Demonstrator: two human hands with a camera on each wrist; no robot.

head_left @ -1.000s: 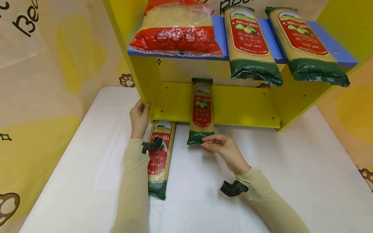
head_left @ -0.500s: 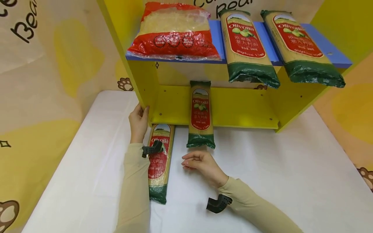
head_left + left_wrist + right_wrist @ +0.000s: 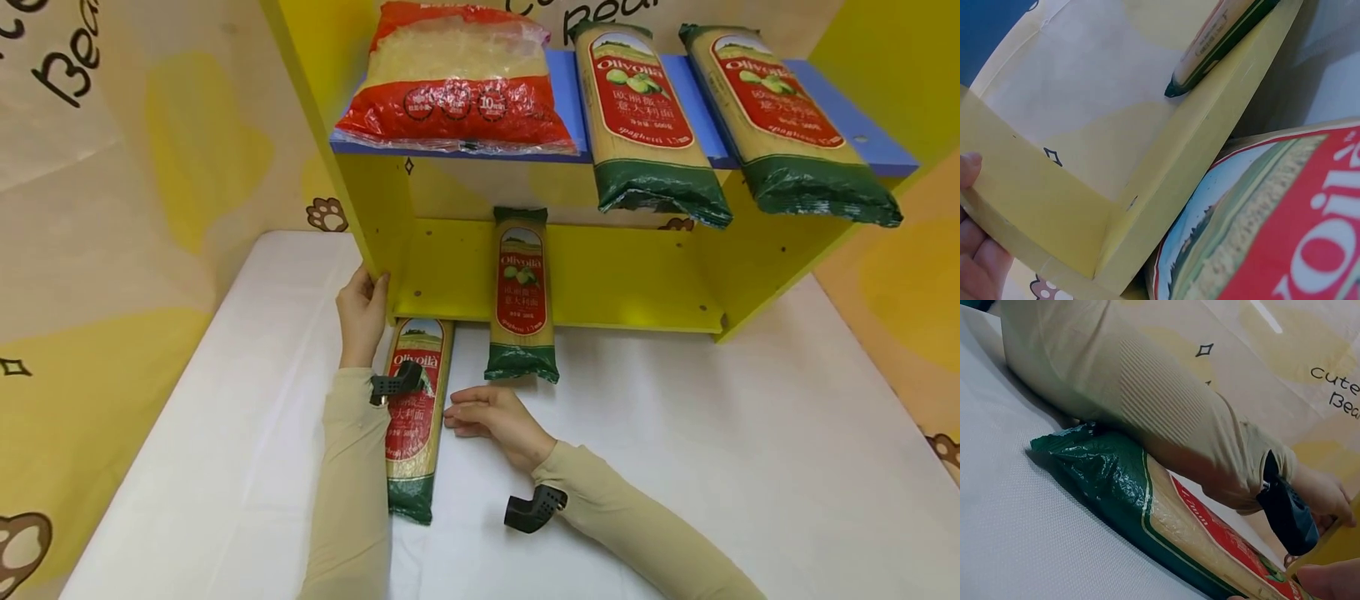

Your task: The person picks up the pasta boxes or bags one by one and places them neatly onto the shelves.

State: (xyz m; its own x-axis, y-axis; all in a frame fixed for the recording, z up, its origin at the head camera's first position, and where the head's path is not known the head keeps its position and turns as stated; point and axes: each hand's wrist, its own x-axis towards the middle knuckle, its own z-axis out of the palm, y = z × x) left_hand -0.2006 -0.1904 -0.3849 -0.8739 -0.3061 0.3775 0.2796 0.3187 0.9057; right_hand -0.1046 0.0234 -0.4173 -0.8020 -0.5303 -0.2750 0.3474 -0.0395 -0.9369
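My left hand [image 3: 362, 312] grips the front edge of the yellow shelf's left side panel [image 3: 1041, 219], thumb on one face and fingers on the other. A pack of spaghetti [image 3: 412, 442] lies on the white table under my left forearm, its far end by the shelf's front. My right hand [image 3: 498, 421] is at this pack's right edge, fingers loosely bent; whether they touch it I cannot tell. In the right wrist view, the pack's green end [image 3: 1104, 469] lies close below the left sleeve. Another spaghetti pack [image 3: 521, 292] lies on the lower shelf board, its green end jutting over the front.
On the blue upper board [image 3: 566, 92] sit a red bag of pasta [image 3: 457, 83] and two more spaghetti packs, one nearer the middle [image 3: 645, 117] and one at the right [image 3: 787, 117]. Their green ends overhang the front. White cloth [image 3: 675, 467] covers the table.
My right hand has left the green end of the pack on the lower board and moved left and nearer to the pack on the table. My left hand stays on the side panel.
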